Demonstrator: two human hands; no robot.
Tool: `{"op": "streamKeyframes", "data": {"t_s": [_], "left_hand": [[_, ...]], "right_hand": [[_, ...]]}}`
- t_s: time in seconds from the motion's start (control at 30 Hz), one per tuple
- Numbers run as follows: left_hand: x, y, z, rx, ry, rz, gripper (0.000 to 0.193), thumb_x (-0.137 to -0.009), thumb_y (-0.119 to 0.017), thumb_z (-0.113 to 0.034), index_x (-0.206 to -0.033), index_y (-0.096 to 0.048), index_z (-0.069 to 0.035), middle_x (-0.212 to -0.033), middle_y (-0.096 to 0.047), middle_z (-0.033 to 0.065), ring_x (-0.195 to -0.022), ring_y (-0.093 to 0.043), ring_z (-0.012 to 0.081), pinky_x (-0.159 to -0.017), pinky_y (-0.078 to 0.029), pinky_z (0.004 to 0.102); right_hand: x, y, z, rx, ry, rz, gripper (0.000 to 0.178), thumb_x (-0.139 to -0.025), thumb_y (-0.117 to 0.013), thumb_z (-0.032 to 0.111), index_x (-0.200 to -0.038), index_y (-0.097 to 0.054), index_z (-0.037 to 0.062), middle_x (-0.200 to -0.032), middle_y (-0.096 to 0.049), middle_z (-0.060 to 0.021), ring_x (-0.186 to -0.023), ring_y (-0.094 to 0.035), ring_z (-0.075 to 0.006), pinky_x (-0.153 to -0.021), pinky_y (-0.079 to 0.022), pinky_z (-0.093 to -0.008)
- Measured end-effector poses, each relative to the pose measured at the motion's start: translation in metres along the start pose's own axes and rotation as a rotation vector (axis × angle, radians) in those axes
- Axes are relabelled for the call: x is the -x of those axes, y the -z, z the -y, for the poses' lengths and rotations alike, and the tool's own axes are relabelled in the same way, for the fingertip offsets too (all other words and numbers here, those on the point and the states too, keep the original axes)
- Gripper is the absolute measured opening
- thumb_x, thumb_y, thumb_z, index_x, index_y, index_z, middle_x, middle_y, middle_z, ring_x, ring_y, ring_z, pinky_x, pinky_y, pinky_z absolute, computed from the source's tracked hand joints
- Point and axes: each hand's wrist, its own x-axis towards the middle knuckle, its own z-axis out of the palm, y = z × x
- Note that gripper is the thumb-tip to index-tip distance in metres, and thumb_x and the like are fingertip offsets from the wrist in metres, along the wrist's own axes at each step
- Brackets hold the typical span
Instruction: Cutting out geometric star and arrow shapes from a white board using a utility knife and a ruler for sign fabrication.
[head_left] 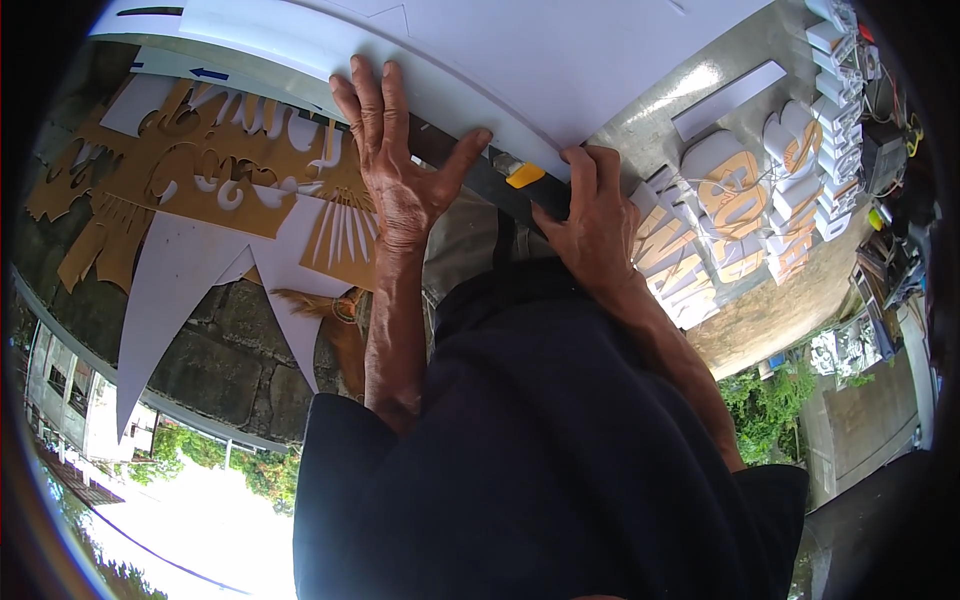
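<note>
A large white sheet (570, 60) spreads out in front of me, with a long white strip (280, 50) along its near edge. My left hand (395, 160) presses on the strip with fingers stretched out and thumb apart. Under that hand a dark flat bar (432, 143) runs toward my right hand. My right hand (595, 210) is closed around a utility knife (525, 176) with a yellow section and a black handle. Its metal end points toward my left thumb, close to the strip's near edge; whether the blade touches the strip I cannot tell.
At the left lie brown sheets with cut-out shapes (220, 150) and a pointed white offcut (180, 290) over stone paving. Cut letters (735, 190) and a white rectangular strip (730, 98) lie at the right. White blocks (832, 120) and cables line the far right edge.
</note>
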Motion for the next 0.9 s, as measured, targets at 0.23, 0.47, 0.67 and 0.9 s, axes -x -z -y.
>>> {"op": "streamKeyframes", "data": {"t_s": [0.23,0.47,0.67,0.9], "left_hand": [[0.0,-0.003,0.0,0.0,0.004,-0.009,0.11,-0.07,-0.094,-0.048,-0.157,-0.042,-0.003,-0.169,-0.025,0.0237,-0.156,-0.012,0.0523,-0.122,-0.026,0.0628],[-0.001,-0.002,0.002,0.011,-0.009,-0.024,0.108,-0.07,-0.094,-0.048,-0.155,-0.044,-0.002,-0.168,-0.027,0.0241,-0.155,-0.012,0.0528,-0.122,-0.026,0.0633],[0.001,0.0,0.001,0.012,0.003,-0.021,0.109,-0.07,-0.094,-0.048,-0.155,-0.044,-0.002,-0.167,-0.027,0.0249,-0.155,-0.012,0.0532,-0.122,-0.026,0.0635],[0.0,-0.004,0.0,0.024,-0.002,-0.03,0.108,-0.07,-0.094,-0.047,-0.155,-0.045,-0.002,-0.167,-0.028,0.0251,-0.155,-0.012,0.0534,-0.122,-0.026,0.0636]], "right_hand": [[0.0,-0.002,-0.003,0.008,0.019,-0.007,0.075,-0.072,-0.09,0.017,-0.133,-0.048,0.0031,-0.124,-0.051,-0.0161,-0.086,-0.071,-0.0366,-0.071,-0.059,-0.0447],[0.004,-0.008,-0.003,-0.012,0.017,-0.077,0.075,-0.071,-0.091,0.015,-0.132,-0.048,0.0035,-0.125,-0.05,-0.0153,-0.091,-0.07,-0.0363,-0.072,-0.059,-0.0451],[0.005,-0.009,-0.004,-0.009,0.027,-0.075,0.077,-0.07,-0.092,0.015,-0.132,-0.048,0.0032,-0.127,-0.05,-0.0153,-0.092,-0.07,-0.0367,-0.072,-0.059,-0.0444],[0.008,-0.011,-0.007,-0.037,0.018,-0.151,0.076,-0.072,-0.091,0.014,-0.133,-0.047,0.0026,-0.127,-0.05,-0.0164,-0.093,-0.07,-0.0381,-0.074,-0.06,-0.0447]]}}
